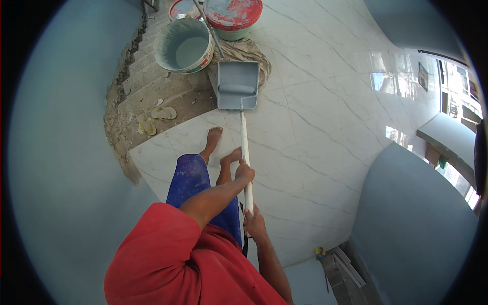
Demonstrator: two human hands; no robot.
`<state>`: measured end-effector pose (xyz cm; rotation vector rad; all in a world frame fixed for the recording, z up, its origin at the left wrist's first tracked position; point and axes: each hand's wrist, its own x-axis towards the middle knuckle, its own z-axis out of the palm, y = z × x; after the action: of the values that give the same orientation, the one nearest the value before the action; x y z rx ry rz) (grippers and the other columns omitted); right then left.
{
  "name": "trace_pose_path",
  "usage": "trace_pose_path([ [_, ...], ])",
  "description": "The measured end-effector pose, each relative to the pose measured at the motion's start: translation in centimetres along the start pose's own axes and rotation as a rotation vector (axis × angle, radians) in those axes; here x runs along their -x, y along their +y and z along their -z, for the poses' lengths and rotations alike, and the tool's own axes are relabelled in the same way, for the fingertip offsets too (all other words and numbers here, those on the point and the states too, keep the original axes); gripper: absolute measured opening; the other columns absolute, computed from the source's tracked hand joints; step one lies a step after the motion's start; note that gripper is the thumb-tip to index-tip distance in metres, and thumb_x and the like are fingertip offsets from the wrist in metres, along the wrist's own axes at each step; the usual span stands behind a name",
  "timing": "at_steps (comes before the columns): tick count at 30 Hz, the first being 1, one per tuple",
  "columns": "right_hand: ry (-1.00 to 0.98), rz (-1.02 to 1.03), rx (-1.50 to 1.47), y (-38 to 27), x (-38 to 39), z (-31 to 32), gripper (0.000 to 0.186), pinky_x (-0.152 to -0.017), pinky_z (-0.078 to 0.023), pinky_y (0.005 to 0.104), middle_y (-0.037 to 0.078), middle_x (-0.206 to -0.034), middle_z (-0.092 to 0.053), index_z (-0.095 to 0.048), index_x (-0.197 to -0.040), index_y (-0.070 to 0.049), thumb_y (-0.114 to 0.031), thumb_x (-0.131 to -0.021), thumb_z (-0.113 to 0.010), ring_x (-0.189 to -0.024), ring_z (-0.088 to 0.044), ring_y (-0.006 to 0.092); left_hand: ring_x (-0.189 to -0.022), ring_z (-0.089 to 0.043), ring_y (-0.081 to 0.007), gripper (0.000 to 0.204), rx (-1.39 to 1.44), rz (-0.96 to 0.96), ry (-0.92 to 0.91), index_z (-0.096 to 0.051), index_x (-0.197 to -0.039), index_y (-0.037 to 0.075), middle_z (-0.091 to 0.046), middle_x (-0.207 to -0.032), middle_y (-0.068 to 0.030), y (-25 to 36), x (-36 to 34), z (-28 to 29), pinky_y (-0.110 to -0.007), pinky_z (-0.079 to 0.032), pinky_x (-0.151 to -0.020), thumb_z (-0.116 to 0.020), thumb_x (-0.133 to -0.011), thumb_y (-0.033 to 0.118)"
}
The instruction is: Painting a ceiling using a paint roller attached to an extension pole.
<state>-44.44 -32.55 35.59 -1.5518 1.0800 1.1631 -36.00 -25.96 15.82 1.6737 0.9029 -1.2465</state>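
Observation:
Both of my hands are wrapped around the white pole (pixel 245 137) of a paint roller. My left hand (pixel 245 173) grips it higher up, and my right hand (pixel 255 223) closes on it nearer my body. At the pole's far end the roller head (pixel 236 88) lies across a grey paint tray (pixel 238 72), which looks coated in grey-blue paint. Behind the tray, a bucket (pixel 161 43) holds pale grey-blue paint. A thin stick (pixel 207 23) leans at the bucket's right side, its lower end by the tray.
Beyond stands a container with a paint-smeared red lid (pixel 234 12), with a crumpled cloth (pixel 254 51) beneath. Rough concrete steps (pixel 170 86) climb at left, with yellow sandals (pixel 163 113) on them. White veined floor tiles (pixel 305 152) spread right, towards a curved grey-blue wall (pixel 412 218).

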Motion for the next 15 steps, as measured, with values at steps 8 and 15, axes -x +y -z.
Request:
trace_pose_path([
  [8, 0.042, 0.008, 0.037, -1.7, -0.9, -0.1, 0.047, -0.043, -0.048, 0.0340, 0.007, -0.065, -0.056, -0.044, -0.142, -0.008, -0.026, -0.100, -0.054, -0.047, -0.056, 0.0173, -0.061, -0.070, -0.0330, 0.064, -0.024, -0.067, -0.046, -0.022, -0.135, -0.007, -0.067, -0.084, -0.0243, 0.4, -2.9, 0.2, -0.041, -0.058, -0.051, -0.056, -0.082, 0.003],
  [15, 0.056, -0.060, 0.027, 0.2, 1.4, -1.7, 0.046, -0.040, -0.046, 0.0338, 0.006, -0.065, -0.056, -0.043, -0.141, -0.009, -0.029, -0.101, -0.053, -0.047, -0.055, 0.0157, -0.060, -0.070, -0.0330, 0.075, 0.005, 0.036, -0.085, -0.014, -0.141, -0.011, -0.067, -0.078, -0.0221, -0.9, 0.9, 0.5, -0.040, -0.058, -0.051, -0.057, -0.081, 0.003],
])
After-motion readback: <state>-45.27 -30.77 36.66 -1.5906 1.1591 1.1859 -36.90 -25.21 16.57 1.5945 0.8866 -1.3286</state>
